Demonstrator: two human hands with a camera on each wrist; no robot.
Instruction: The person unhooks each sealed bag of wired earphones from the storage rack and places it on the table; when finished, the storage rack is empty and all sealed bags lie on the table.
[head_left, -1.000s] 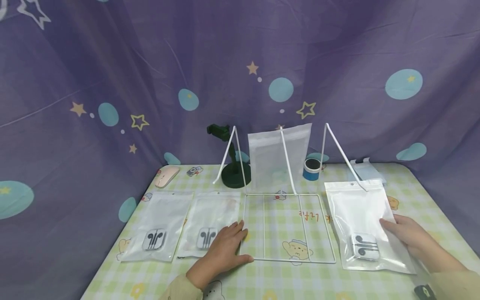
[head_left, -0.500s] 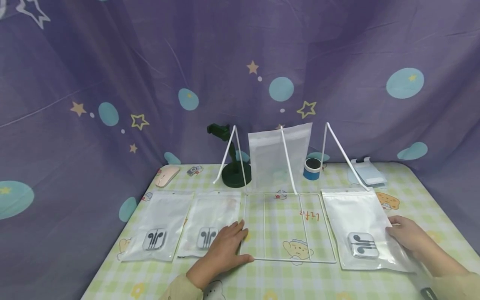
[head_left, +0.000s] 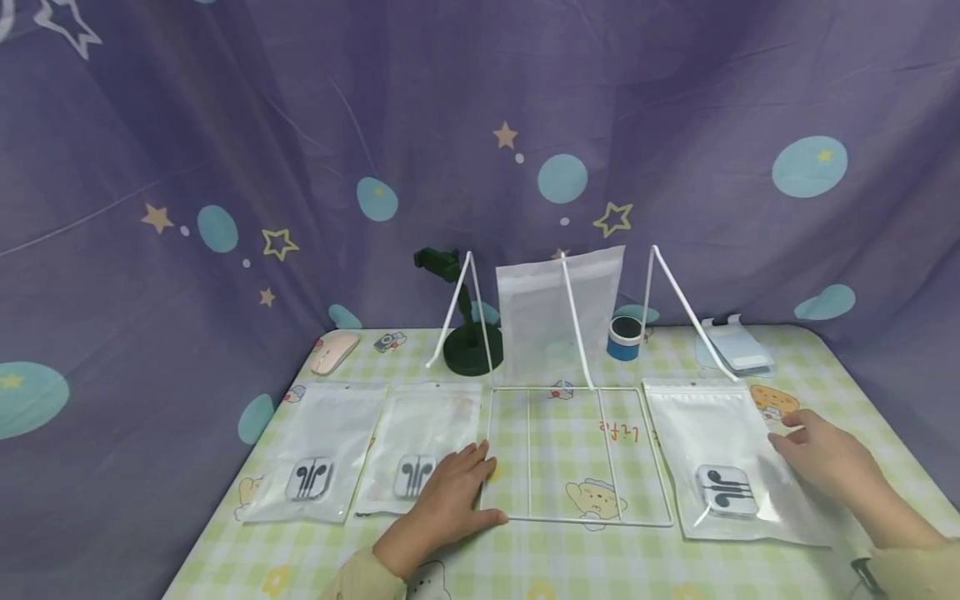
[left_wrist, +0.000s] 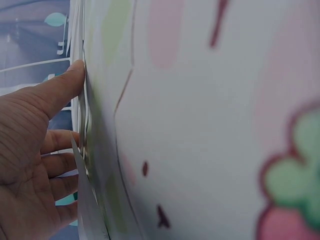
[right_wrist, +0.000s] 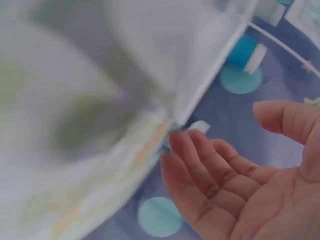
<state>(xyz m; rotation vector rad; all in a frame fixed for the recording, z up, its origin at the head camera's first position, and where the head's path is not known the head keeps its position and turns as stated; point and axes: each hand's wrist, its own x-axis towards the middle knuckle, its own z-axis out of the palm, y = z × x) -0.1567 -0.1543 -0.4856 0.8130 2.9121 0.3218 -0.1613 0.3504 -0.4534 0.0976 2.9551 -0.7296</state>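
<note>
My left hand (head_left: 446, 504) rests with extended fingers at the near left corner of a white wire display rack (head_left: 588, 522), overlapping a clear zip bag (head_left: 431, 417) of earphones. In the left wrist view, thumb and fingers of the left hand (left_wrist: 37, 150) are spread apart. Another zip bag (head_left: 705, 429) with cased earphones (head_left: 727, 490) lies flat right of the rack. My right hand (head_left: 828, 462) hovers by its right edge, holding nothing; relaxed, parted fingers show on the right hand (right_wrist: 240, 190) in its wrist view. A frosted bag (head_left: 532, 312) hangs at the rack's middle prong.
A further bagged earphone set (head_left: 330, 417) lies at far left. Behind are a pink mouse (head_left: 334, 353), a dark green phone stand (head_left: 468, 350), a blue jar (head_left: 624, 339) and a pale blue folded holder (head_left: 738, 343). Prongs of the rack rise toward the purple curtain (head_left: 450, 100).
The right hand lowered the bag's top edge flat onto the table, let go of it and lifted slightly away. The left hand has stayed in place.
</note>
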